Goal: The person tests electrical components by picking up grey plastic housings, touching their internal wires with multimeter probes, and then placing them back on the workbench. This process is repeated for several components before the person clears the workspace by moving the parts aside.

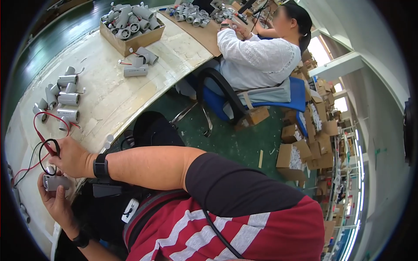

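My left hand (59, 206) is closed around a small grey cylindrical housing (52, 182), its open end turned to the left. Just above it, my right hand (72, 155) grips a red test probe (46, 144). A red lead arcs up from that probe, and a black cable (40, 157) loops beside the same fingers. The right fingertips come close to the housing; whether they touch it I cannot tell. Farther up the table lie several similar grey housings (68, 99), some with short wires and connectors.
A cardboard box (143, 41) heaped with grey housings stands on the worn pale table (117, 102). Loose housings (136, 69) lie near it. Beyond, a person in white (265, 61) sits on a blue chair (294, 93). Cartons (291, 158) crowd the green floor.
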The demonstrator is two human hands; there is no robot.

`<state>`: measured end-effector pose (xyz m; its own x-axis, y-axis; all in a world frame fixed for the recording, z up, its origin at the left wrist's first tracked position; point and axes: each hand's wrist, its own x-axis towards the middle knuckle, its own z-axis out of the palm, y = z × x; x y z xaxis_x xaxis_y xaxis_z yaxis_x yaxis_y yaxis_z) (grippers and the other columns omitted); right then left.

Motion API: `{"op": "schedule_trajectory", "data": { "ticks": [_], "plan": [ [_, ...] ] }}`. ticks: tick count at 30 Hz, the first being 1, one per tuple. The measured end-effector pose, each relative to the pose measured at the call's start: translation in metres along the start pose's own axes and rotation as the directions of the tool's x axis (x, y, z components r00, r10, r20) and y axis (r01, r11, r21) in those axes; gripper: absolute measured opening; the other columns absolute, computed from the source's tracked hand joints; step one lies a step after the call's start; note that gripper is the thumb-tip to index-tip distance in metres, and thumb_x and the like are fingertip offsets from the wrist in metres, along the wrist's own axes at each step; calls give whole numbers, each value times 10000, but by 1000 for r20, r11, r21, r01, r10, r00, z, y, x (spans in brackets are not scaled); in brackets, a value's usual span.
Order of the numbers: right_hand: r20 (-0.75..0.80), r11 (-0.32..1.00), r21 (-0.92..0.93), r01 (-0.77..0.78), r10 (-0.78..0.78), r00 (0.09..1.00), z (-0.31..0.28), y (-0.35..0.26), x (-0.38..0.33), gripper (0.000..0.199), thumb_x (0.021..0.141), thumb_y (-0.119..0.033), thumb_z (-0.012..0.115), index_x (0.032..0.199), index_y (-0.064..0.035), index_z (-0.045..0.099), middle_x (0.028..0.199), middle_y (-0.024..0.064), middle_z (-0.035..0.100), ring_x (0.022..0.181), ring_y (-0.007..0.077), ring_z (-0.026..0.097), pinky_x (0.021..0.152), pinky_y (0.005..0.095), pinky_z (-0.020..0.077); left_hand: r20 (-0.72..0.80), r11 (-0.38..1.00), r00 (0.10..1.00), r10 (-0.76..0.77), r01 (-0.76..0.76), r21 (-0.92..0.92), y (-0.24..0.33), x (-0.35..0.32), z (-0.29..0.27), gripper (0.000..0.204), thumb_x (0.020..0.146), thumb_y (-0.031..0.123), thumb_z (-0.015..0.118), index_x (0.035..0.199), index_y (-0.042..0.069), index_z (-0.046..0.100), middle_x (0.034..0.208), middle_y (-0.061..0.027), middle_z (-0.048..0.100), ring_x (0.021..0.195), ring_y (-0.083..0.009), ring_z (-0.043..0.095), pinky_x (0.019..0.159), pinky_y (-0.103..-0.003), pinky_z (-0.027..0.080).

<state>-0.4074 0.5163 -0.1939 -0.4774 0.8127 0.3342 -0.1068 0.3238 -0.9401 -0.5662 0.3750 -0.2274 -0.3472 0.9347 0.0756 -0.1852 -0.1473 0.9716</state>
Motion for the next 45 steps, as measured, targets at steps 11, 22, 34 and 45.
{"op": "schedule_trajectory", "data": {
  "ticks": [11, 22, 34, 45],
  "plan": [
    [-36, 976, -122, 179, -184, 982, 28, 48, 4, 99, 873, -129, 690, 828, -64, 631, 779, 130, 649, 770, 298, 650, 742, 419, 517, -189, 1000, 982, -7, 12, 25, 4, -2, 7, 702, 839, 3, 765, 1472, 44, 463, 1282, -118, 615, 1130, -233, 638, 958, -375, 547],
    [143, 995, -63, -74, 82, 986, 0, 11, 2, 166, 953, -157, 743, 901, -3, 708, 742, 47, 713, 605, 92, 651, 540, 244, 521, -44, 996, 998, 53, -56, -66, 24, 0, 31, 544, 858, -27, 809, 1344, 37, 573, 1183, -68, 669, 1076, -179, 672, 924, -325, 585],
    [150, 991, -105, -79, 95, 984, 0, 2, 11, 183, 959, -169, 737, 882, -8, 695, 719, 41, 708, 580, 88, 640, 526, 249, 501, -42, 995, 996, 77, -80, -67, 27, 10, 29, 559, 845, -18, 824, 1345, 48, 581, 1172, -59, 678, 1058, -172, 671, 932, -317, 574],
    [172, 972, 12, -234, 229, 958, -1, -10, 4, 138, 970, -140, 698, 886, -30, 701, 721, 26, 692, 610, 86, 630, 538, 255, 493, -69, 998, 997, 31, -36, -59, 32, 2, 37, 578, 842, -38, 813, 1354, 56, 563, 1138, -55, 684, 1028, -155, 680, 873, -304, 584]
  ]
}}
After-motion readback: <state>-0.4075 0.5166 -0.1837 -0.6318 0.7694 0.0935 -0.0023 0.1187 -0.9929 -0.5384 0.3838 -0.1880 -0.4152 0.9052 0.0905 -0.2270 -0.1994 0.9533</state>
